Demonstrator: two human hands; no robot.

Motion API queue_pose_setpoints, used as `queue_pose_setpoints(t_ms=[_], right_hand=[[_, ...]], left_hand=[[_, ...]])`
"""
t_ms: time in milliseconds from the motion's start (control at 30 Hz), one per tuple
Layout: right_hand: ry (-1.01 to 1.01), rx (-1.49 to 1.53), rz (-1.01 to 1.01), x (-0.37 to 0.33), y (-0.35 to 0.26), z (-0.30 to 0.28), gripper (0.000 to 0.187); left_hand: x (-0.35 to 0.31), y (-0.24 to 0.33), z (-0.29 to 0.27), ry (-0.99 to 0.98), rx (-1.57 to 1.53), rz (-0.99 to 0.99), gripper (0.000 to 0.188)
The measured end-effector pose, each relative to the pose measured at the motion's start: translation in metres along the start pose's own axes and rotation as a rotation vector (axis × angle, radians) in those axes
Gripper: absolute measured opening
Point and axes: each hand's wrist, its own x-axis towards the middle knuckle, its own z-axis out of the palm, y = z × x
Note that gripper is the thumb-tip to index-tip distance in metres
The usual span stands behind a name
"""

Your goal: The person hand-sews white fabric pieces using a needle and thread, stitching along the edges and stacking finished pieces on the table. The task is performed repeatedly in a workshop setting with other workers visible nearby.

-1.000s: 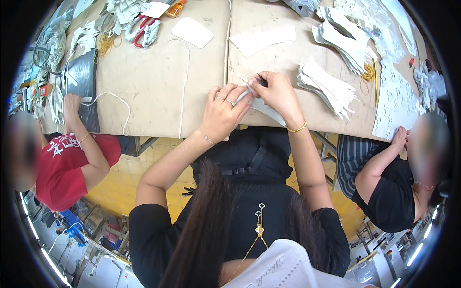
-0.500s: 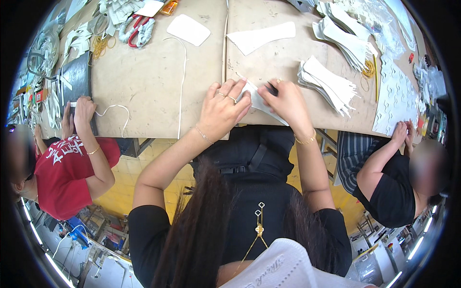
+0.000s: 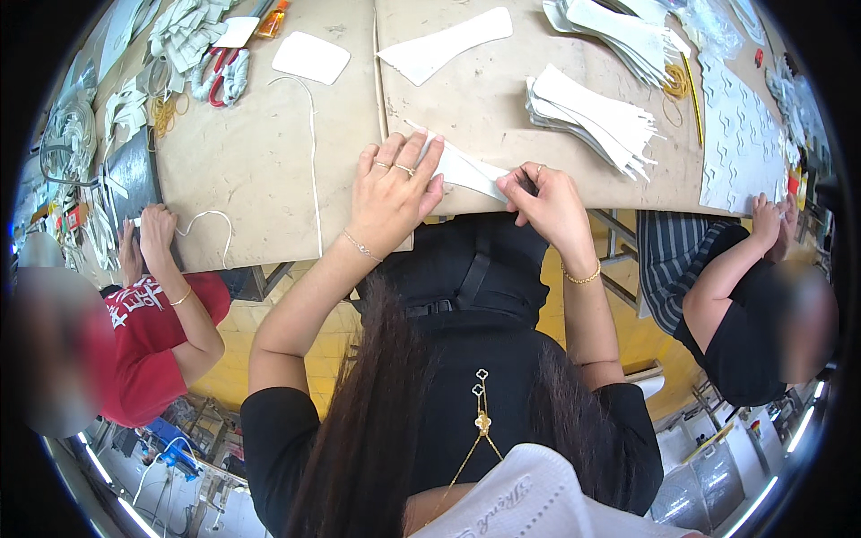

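A white, flared flat piece [image 3: 465, 170], like cut leather or sheet material, lies at the table's front edge between my hands. My left hand [image 3: 391, 190] rests over its left part, fingers stretched out and thumb apart, pressing on it. At its right end my right hand [image 3: 545, 199] pinches the corner between thumb and fingers. Something dark shows within the right hand's curled fingers, too covered to name. Beyond my hands lies a similar white flared piece [image 3: 448, 45]. A stack of such pieces with fringed ends [image 3: 592, 121] lies to the right.
A white rounded panel [image 3: 311, 57] and a thin white cord [image 3: 314, 161] lie left of the table seam. Red-handled scissors [image 3: 218, 79] sit farther left, another stack [image 3: 619, 40] at far right. A person in red [image 3: 148, 350] works left, another in black [image 3: 735, 350] right.
My right hand has moved right and down to the white piece's right corner. The piece has turned slightly, and my left hand stays on it. The whole view has shifted a little.
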Motion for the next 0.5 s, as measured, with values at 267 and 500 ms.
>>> queue_pose_setpoints(t_ms=[267, 500], right_hand=[[-0.027, -0.013, 0.011, 0.006, 0.002, -0.006, 0.029], [0.01, -0.013, 0.025, 0.007, -0.003, -0.013, 0.031]], left_hand=[[-0.003, 0.002, -0.004, -0.114, 0.069, 0.05, 0.062], [0.002, 0.008, -0.01, -0.21, 0.129, 0.077, 0.068]])
